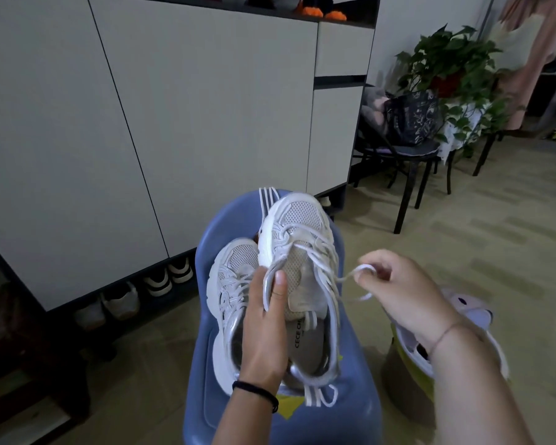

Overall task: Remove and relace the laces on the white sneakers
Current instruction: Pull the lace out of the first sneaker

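Both sneakers sit on the seat of a blue plastic chair [270, 422], toes pointing away from the person. The left hand [264, 322] grips the nearer white mesh sneaker with silver trim [302, 216] by its inner side wall. Its thumb presses down on the eyelet edge beside the tongue, and its fingers curl out of sight under the shoe. The right hand [398, 290] is raised just to the right of that shoe. Its fingers pinch a small loop of the white flat shoelace [347, 278], which runs slack from the upper eyelets to the pinch, with a short tail hanging below the hand.

The lace still crosses the lower eyelets, so I judge this to be the removal step on the first shoe, with the top loosened and most rows still to be undone. The second white sneaker [231, 268], lying against the first on its left, looks fully laced and untouched, so the task is at an early stage.

The next move likely calls for drawing the pinched end clear of its eyelet while the left thumb holds the shoe steady. The fingers then shift down to hook the next crossing and pull it free row by row towards the toe.

A white cabinet [174, 107] stands behind the chair, with other shoes [161, 281] tucked under it.
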`<action>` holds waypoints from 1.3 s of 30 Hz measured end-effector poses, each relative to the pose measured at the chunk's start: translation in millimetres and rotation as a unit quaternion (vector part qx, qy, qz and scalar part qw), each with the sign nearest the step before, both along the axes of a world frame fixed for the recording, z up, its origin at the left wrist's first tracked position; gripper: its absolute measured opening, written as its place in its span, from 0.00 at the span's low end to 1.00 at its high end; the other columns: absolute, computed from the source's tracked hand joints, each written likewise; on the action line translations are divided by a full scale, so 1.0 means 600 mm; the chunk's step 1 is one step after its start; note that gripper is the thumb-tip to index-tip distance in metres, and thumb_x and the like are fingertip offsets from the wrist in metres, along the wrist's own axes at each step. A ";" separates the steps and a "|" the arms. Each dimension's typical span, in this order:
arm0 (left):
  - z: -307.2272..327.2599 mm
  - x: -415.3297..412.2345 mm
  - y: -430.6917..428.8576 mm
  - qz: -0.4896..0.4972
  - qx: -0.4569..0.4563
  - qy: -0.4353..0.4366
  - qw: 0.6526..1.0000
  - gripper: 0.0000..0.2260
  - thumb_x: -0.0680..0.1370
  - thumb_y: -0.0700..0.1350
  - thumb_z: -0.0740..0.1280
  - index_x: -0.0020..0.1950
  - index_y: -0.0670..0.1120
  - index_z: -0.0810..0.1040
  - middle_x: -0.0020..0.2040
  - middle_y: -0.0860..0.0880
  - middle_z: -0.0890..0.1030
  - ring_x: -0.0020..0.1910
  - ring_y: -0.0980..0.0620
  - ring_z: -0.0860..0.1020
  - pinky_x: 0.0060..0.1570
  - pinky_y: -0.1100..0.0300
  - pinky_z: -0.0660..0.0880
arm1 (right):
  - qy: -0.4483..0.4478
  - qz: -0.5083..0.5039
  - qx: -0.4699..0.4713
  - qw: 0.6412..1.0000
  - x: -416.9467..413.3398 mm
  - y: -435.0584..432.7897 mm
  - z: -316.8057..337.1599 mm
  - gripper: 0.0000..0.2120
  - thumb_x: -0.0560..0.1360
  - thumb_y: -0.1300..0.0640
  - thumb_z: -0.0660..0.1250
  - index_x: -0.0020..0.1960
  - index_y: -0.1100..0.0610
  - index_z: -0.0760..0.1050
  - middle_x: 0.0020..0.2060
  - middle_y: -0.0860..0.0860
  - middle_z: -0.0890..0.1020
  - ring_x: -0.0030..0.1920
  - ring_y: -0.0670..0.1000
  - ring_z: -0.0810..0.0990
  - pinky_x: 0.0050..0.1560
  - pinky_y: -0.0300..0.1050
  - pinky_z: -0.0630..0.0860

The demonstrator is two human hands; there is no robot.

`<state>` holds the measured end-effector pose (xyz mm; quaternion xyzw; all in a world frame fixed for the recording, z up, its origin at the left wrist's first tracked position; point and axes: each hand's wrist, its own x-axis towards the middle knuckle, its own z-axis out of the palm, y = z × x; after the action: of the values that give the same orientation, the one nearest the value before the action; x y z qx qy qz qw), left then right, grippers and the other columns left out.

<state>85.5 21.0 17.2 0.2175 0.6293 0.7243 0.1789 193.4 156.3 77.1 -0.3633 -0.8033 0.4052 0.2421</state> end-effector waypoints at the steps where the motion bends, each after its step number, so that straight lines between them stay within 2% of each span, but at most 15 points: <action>1: 0.001 0.003 0.000 -0.005 -0.007 0.008 1.000 0.44 0.63 0.80 0.58 0.74 0.58 0.66 0.71 0.61 0.70 0.71 0.60 0.66 0.73 0.50 0.63 | 0.019 -0.018 0.013 1.000 -0.004 -0.003 0.002 0.05 0.75 0.57 0.67 0.50 0.50 0.77 0.45 0.47 0.79 0.47 0.47 0.78 0.48 0.42 0.72; 3: 0.002 0.007 0.000 -0.007 -0.015 0.023 1.000 0.45 0.62 0.80 0.58 0.74 0.58 0.66 0.71 0.62 0.70 0.71 0.61 0.66 0.73 0.51 0.63 | 0.065 -0.034 0.064 0.995 -0.015 -0.014 0.012 0.07 0.76 0.55 0.66 0.53 0.48 0.77 0.48 0.45 0.76 0.49 0.43 0.76 0.47 0.37 0.70; 5: 0.005 0.011 0.001 -0.007 -0.022 0.038 0.999 0.46 0.62 0.80 0.58 0.73 0.57 0.67 0.71 0.61 0.70 0.71 0.62 0.66 0.73 0.51 0.63 | 0.095 -0.017 0.117 0.988 -0.027 -0.031 0.022 0.03 0.75 0.53 0.67 0.48 0.49 0.78 0.46 0.43 0.75 0.48 0.40 0.74 0.46 0.33 0.69; 10: 0.011 0.021 0.002 -0.022 -0.041 0.051 0.998 0.47 0.61 0.79 0.57 0.75 0.57 0.64 0.73 0.63 0.66 0.70 0.65 0.64 0.73 0.55 0.62 | 0.085 0.002 0.143 0.986 -0.050 -0.040 0.010 0.04 0.73 0.52 0.70 0.40 0.51 0.79 0.41 0.44 0.74 0.41 0.39 0.74 0.40 0.27 0.67; 15: 0.007 0.020 0.002 -0.027 -0.037 0.051 0.998 0.50 0.57 0.83 0.56 0.75 0.58 0.65 0.72 0.64 0.67 0.69 0.67 0.65 0.73 0.55 0.62 | 0.111 0.036 0.103 0.988 -0.052 -0.041 0.009 0.08 0.75 0.55 0.68 0.38 0.49 0.76 0.40 0.45 0.74 0.39 0.39 0.74 0.41 0.26 0.67; 18: 0.005 0.016 0.002 -0.025 -0.020 0.045 0.998 0.44 0.62 0.80 0.57 0.71 0.58 0.70 0.69 0.62 0.71 0.68 0.66 0.67 0.72 0.55 0.64 | 0.199 0.078 0.000 0.977 -0.047 -0.043 0.010 0.09 0.79 0.55 0.64 0.41 0.54 0.76 0.36 0.52 0.76 0.38 0.43 0.73 0.42 0.37 0.70; 21: 0.004 0.009 0.001 -0.017 -0.002 0.010 1.000 0.33 0.66 0.77 0.57 0.65 0.62 0.74 0.65 0.63 0.76 0.67 0.63 0.71 0.71 0.53 0.66 | 0.356 0.049 -0.157 0.920 -0.031 -0.035 0.022 0.10 0.77 0.56 0.63 0.38 0.54 0.74 0.31 0.50 0.70 0.34 0.47 0.68 0.38 0.42 0.64; 24: 0.000 0.002 0.001 -0.009 0.008 -0.006 1.000 0.34 0.66 0.78 0.58 0.66 0.63 0.74 0.66 0.63 0.75 0.68 0.61 0.70 0.71 0.51 0.66 | 0.497 0.016 -0.272 0.824 -0.018 -0.020 0.036 0.12 0.78 0.58 0.59 0.36 0.56 0.71 0.29 0.47 0.71 0.32 0.45 0.68 0.38 0.39 0.62; 25: 0.000 0.001 0.001 -0.011 0.012 -0.008 1.000 0.34 0.65 0.78 0.58 0.67 0.63 0.73 0.66 0.62 0.75 0.68 0.61 0.70 0.71 0.51 0.65 | 0.514 -0.002 -0.276 0.812 -0.015 -0.014 0.037 0.13 0.80 0.59 0.58 0.37 0.56 0.70 0.29 0.46 0.71 0.32 0.44 0.68 0.39 0.38 0.63; 26: -0.001 0.001 0.001 -0.012 0.015 -0.010 1.000 0.36 0.65 0.79 0.58 0.68 0.63 0.72 0.67 0.62 0.74 0.69 0.61 0.70 0.72 0.51 0.65 | 0.505 -0.026 -0.256 0.824 -0.011 -0.011 0.037 0.13 0.80 0.60 0.58 0.38 0.56 0.70 0.29 0.45 0.72 0.32 0.44 0.68 0.39 0.37 0.64; 27: -0.002 0.001 0.002 -0.015 0.015 -0.012 1.000 0.39 0.64 0.79 0.59 0.70 0.62 0.70 0.68 0.62 0.73 0.70 0.61 0.69 0.72 0.51 0.64 | 0.469 -0.055 -0.215 0.855 -0.007 -0.008 0.034 0.13 0.81 0.59 0.59 0.38 0.56 0.71 0.29 0.45 0.72 0.33 0.44 0.68 0.39 0.37 0.64; 30: -0.003 0.004 0.002 -0.022 0.010 -0.014 1.000 0.43 0.62 0.80 0.59 0.73 0.61 0.67 0.70 0.62 0.71 0.71 0.60 0.67 0.73 0.50 0.63 | 0.277 -0.069 -0.086 0.955 -0.010 -0.006 0.018 0.09 0.79 0.59 0.63 0.40 0.55 0.76 0.33 0.48 0.75 0.36 0.46 0.71 0.39 0.38 0.68; 33: -0.004 0.006 0.004 -0.027 0.009 -0.002 1.000 0.43 0.63 0.80 0.59 0.73 0.59 0.67 0.71 0.61 0.71 0.71 0.60 0.67 0.73 0.50 0.63 | 0.218 -0.041 -0.056 0.974 -0.026 -0.016 0.005 0.08 0.75 0.63 0.67 0.45 0.50 0.76 0.39 0.47 0.78 0.41 0.45 0.75 0.43 0.34 0.71; 36: -0.003 0.008 0.005 -0.031 0.004 0.014 0.999 0.43 0.63 0.80 0.59 0.73 0.58 0.68 0.70 0.61 0.72 0.71 0.61 0.67 0.73 0.50 0.63 | 0.217 -0.017 0.007 0.976 -0.040 -0.032 0.009 0.03 0.73 0.56 0.69 0.44 0.49 0.77 0.42 0.47 0.78 0.41 0.41 0.74 0.44 0.32 0.71; 39: -0.003 0.011 0.007 -0.049 0.000 0.026 0.998 0.41 0.65 0.79 0.60 0.73 0.57 0.69 0.70 0.60 0.72 0.70 0.59 0.69 0.72 0.49 0.64 | 0.155 0.012 0.076 0.985 -0.050 -0.041 0.006 0.03 0.71 0.51 0.71 0.41 0.49 0.78 0.43 0.46 0.75 0.42 0.40 0.73 0.44 0.28 0.70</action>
<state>91.9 25.1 15.6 0.2663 0.6220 0.7093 0.1977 163.3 131.6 80.9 -0.2673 -0.7889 0.3968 0.3856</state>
